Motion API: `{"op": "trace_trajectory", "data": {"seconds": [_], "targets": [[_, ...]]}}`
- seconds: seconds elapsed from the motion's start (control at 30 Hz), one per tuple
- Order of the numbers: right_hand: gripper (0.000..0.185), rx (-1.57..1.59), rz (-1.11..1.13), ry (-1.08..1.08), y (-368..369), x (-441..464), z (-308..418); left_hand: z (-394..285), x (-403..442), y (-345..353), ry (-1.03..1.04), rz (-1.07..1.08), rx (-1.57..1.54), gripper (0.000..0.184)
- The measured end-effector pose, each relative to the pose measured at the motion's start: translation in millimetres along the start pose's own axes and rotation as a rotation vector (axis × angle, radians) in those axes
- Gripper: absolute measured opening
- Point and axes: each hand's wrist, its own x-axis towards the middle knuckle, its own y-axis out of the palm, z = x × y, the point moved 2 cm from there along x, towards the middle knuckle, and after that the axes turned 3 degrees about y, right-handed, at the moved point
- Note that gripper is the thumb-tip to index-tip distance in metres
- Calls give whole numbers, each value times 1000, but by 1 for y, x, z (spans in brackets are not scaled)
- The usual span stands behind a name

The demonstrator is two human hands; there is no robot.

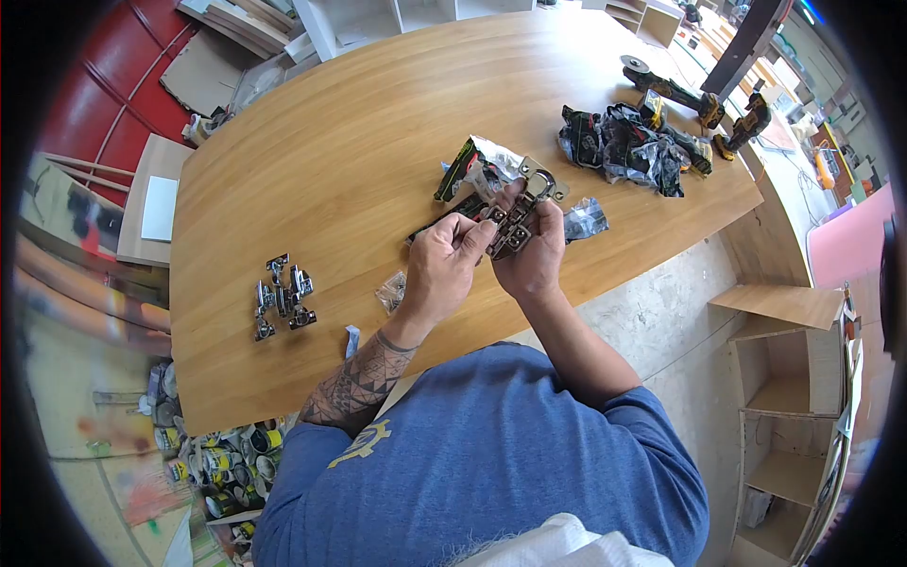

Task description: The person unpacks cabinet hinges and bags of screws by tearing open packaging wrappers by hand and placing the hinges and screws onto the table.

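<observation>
Left hand [442,269] and right hand [529,265]: fingers of both gripping hinge [511,231], held over table [350,161] near its edge. Packet [457,172] just behind; small bag [391,291] by left wrist; other hinges [282,300] left; black bags [642,151], grinder [673,90] far right.

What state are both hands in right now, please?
Left hand: closed, pinching the shiny silver metal hinge hardware.
Right hand: closed around the same hinge hardware, holding it.
</observation>
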Motion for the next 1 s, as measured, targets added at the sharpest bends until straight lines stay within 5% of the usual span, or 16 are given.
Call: {"op": "trace_trajectory", "data": {"seconds": [0.13,0.37,0.5,0.6,0.73,0.9,1.0], "targets": [[38,15,-129,12,5,-2,-1,5,-1,1,78,-35,50,41],[58,-7,19,-33,6,-7,-19,9,-1,2,192,-173,123,37],[62,-260,94,-68,17,-21,-23,10,1,-3,227,-214,185,34],[60,-763,180,-132,10,-21,-18,15,4,-6,256,-225,131,33],[53,-742,197,-45,-3,-19,-21,13,6,-14,271,-222,273,32],[51,-397,167,73,7,-23,-21,22,9,-12,128,-117,-214,28],[49,-545,124,-43,5,-17,-18,37,3,-18,94,27,-27,29]]}}
